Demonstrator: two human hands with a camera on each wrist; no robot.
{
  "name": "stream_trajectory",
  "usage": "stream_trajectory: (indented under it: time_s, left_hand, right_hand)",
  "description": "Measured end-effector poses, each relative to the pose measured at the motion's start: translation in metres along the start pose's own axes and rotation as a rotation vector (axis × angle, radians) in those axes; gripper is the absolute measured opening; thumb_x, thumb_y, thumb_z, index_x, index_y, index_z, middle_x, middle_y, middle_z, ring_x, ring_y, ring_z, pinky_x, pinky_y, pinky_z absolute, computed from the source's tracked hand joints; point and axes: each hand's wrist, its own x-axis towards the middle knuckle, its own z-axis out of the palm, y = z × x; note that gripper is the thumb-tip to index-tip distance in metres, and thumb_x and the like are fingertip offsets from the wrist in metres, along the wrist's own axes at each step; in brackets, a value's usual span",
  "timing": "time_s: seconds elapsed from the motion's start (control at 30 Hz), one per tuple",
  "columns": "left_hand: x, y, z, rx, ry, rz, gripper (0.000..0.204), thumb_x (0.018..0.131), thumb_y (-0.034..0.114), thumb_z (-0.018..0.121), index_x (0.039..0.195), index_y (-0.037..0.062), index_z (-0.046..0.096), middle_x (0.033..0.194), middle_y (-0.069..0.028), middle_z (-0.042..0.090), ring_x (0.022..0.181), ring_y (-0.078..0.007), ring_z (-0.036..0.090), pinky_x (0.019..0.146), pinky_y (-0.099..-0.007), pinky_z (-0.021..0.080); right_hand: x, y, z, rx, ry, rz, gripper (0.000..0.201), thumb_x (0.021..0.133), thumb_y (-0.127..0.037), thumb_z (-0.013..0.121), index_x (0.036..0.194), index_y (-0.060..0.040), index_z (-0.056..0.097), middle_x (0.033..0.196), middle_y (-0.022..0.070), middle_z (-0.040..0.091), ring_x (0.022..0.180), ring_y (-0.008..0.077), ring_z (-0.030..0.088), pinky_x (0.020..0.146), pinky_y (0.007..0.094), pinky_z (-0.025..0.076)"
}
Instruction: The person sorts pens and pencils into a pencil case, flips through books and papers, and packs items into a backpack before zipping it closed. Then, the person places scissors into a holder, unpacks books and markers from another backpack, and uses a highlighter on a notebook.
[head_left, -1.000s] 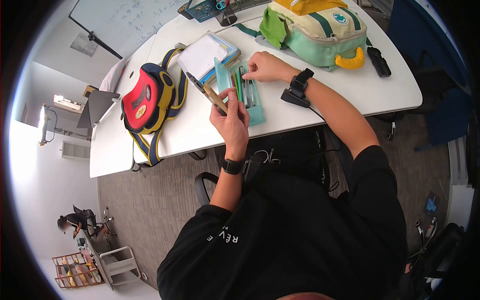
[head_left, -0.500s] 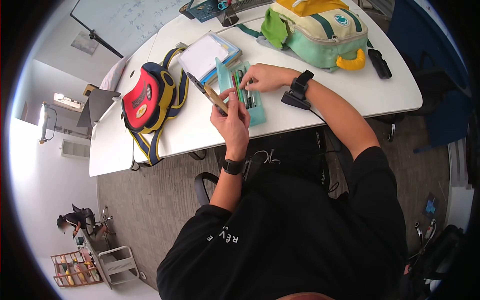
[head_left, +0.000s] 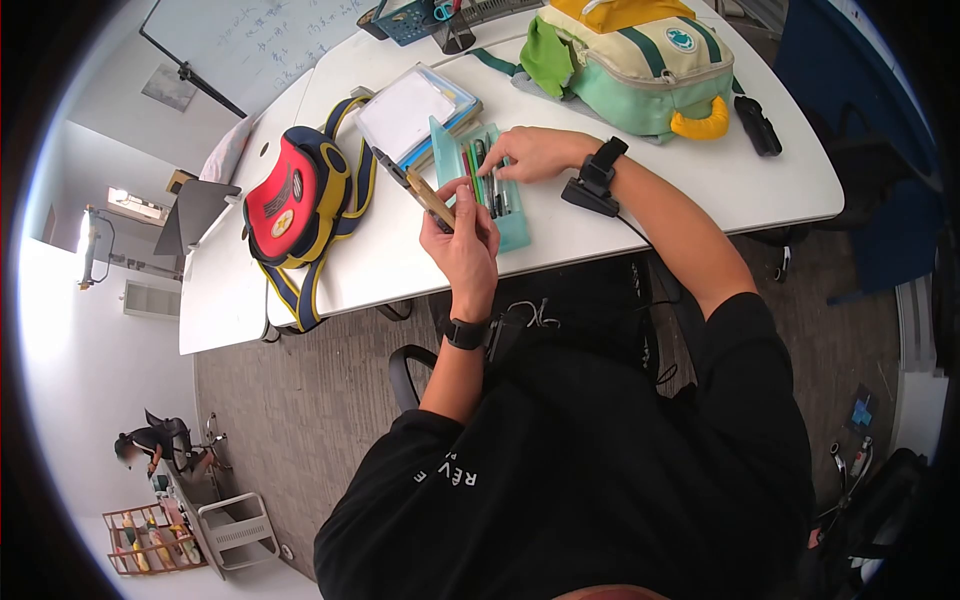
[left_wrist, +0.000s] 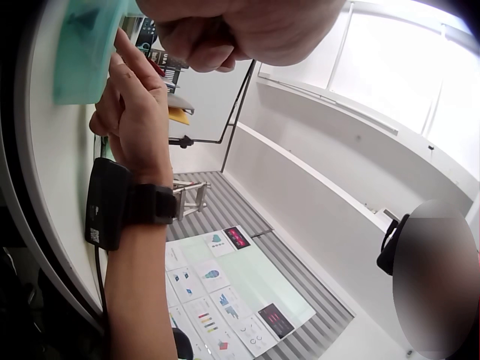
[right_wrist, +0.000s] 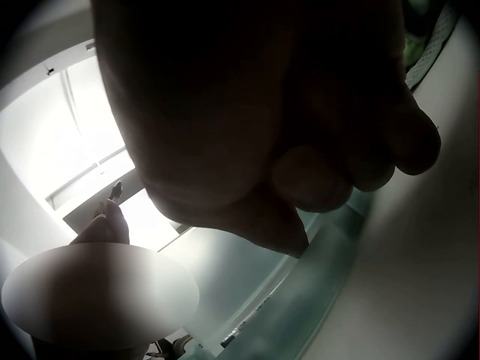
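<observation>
In the head view my left hand point(head_left: 463, 240) grips a dark pen point(head_left: 391, 165) together with a tan stick-shaped thing point(head_left: 428, 198), both slanting up and left. My right hand point(head_left: 545, 155) reaches over the open turquoise pencil case point(head_left: 513, 232), its index finger extended down among several pens point(head_left: 482, 180). Seen from the left wrist, the right hand point(left_wrist: 139, 127) has its foremost fingers stretched to the case point(left_wrist: 79, 75). The right wrist view is dark; that hand's curled lower fingers overlap the case wall point(right_wrist: 322, 277).
A red and navy bag point(head_left: 290, 205) lies at the left, and a stack of papers and folders point(head_left: 410, 115) sits behind the case. A green and cream backpack point(head_left: 650, 85) rests at the back right beside a black object point(head_left: 757, 125). The white table's front edge point(head_left: 640, 247) runs close below.
My right hand's thumb and fingers, drawn together over the pens a second ago, have spread and shifted slightly down, with the index finger now extended. The left hand stays almost still with its things.
</observation>
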Motion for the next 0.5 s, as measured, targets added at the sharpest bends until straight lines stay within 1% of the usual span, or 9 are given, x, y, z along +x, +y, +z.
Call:
stream_trajectory:
  time_s: [0.07, 0.1, 0.17, 0.2, 0.27, 0.4, 0.47, 0.5]
  left_hand:
    - [0.000, 0.000, 0.000, 0.001, -0.006, 0.003, 0.018, 0.101, 0.013, 0.058, 0.110, -0.0019, 0.056, 0.057, -0.0005, 0.048, 0.038, -0.0065, 0.036, 0.035, -0.0222, 0.024]
    - [0.000, -0.001, 0.000, 0.000, -0.006, 0.008, 0.018, 0.101, 0.013, 0.058, 0.110, -0.0021, 0.056, 0.057, -0.0005, 0.048, 0.038, -0.0065, 0.036, 0.035, -0.0223, 0.024]
    - [0.000, -0.001, 0.000, 0.000, -0.007, 0.015, 0.018, 0.101, 0.012, 0.058, 0.110, -0.0023, 0.056, 0.057, -0.0006, 0.048, 0.038, -0.0065, 0.036, 0.035, -0.0223, 0.023]
    - [0.000, -0.002, 0.000, -0.002, -0.007, 0.013, 0.018, 0.101, 0.012, 0.058, 0.110, -0.0025, 0.056, 0.057, -0.0008, 0.048, 0.038, -0.0066, 0.036, 0.035, -0.0223, 0.023]
    - [0.000, -0.001, 0.000, -0.004, -0.008, 0.013, 0.018, 0.100, 0.012, 0.058, 0.110, -0.0026, 0.056, 0.057, -0.0010, 0.048, 0.038, -0.0066, 0.036, 0.035, -0.0224, 0.023]
    - [-0.001, 0.001, 0.003, 0.002, 0.003, 0.007, 0.018, 0.100, 0.012, 0.058, 0.111, -0.0027, 0.056, 0.057, -0.0009, 0.048, 0.039, -0.0064, 0.036, 0.035, -0.0220, 0.023]
    - [-0.001, 0.001, 0.004, 0.009, 0.009, 0.002, 0.018, 0.100, 0.012, 0.058, 0.111, -0.0027, 0.057, 0.057, -0.0007, 0.048, 0.039, -0.0063, 0.036, 0.035, -0.0218, 0.023]
    - [-0.001, 0.001, 0.004, 0.010, -0.004, -0.009, 0.018, 0.100, 0.011, 0.058, 0.111, -0.0028, 0.057, 0.057, -0.0004, 0.048, 0.039, -0.0061, 0.036, 0.035, -0.0215, 0.023]
  right_hand:
    - [-0.001, -0.003, -0.003, -0.053, -0.036, 0.032, 0.037, 0.089, -0.018, 0.061, 0.124, -0.0124, 0.069, 0.087, 0.0185, 0.069, 0.076, 0.0288, 0.063, 0.071, 0.0392, 0.050]
    - [-0.002, -0.001, -0.003, -0.052, -0.033, 0.034, 0.037, 0.089, -0.018, 0.061, 0.124, -0.0124, 0.069, 0.087, 0.0185, 0.069, 0.076, 0.0288, 0.063, 0.071, 0.0392, 0.050]
    - [-0.001, 0.005, 0.000, -0.035, -0.033, -0.003, 0.038, 0.091, -0.020, 0.061, 0.128, -0.0135, 0.067, 0.097, 0.0198, 0.070, 0.083, 0.0308, 0.065, 0.077, 0.0406, 0.050]
    - [-0.001, 0.008, 0.001, -0.036, -0.032, -0.003, 0.038, 0.091, -0.020, 0.061, 0.128, -0.0135, 0.067, 0.097, 0.0198, 0.070, 0.083, 0.0308, 0.065, 0.077, 0.0406, 0.050]
    - [0.000, 0.011, 0.002, -0.021, -0.046, -0.023, 0.038, 0.092, -0.021, 0.061, 0.129, -0.0133, 0.066, 0.104, 0.0201, 0.070, 0.089, 0.0321, 0.066, 0.081, 0.0409, 0.050]
    - [0.002, 0.015, 0.005, 0.028, -0.073, -0.051, 0.038, 0.091, -0.021, 0.061, 0.128, -0.0128, 0.066, 0.105, 0.0191, 0.070, 0.089, 0.0311, 0.065, 0.081, 0.0402, 0.050]
    - [0.001, 0.011, 0.003, 0.071, -0.094, -0.046, 0.038, 0.091, -0.019, 0.062, 0.128, -0.0118, 0.066, 0.097, 0.0199, 0.070, 0.084, 0.0316, 0.064, 0.078, 0.0408, 0.050]
    - [0.001, 0.008, 0.002, 0.072, -0.092, -0.046, 0.038, 0.091, -0.019, 0.062, 0.128, -0.0118, 0.066, 0.097, 0.0199, 0.070, 0.084, 0.0316, 0.064, 0.078, 0.0408, 0.050]
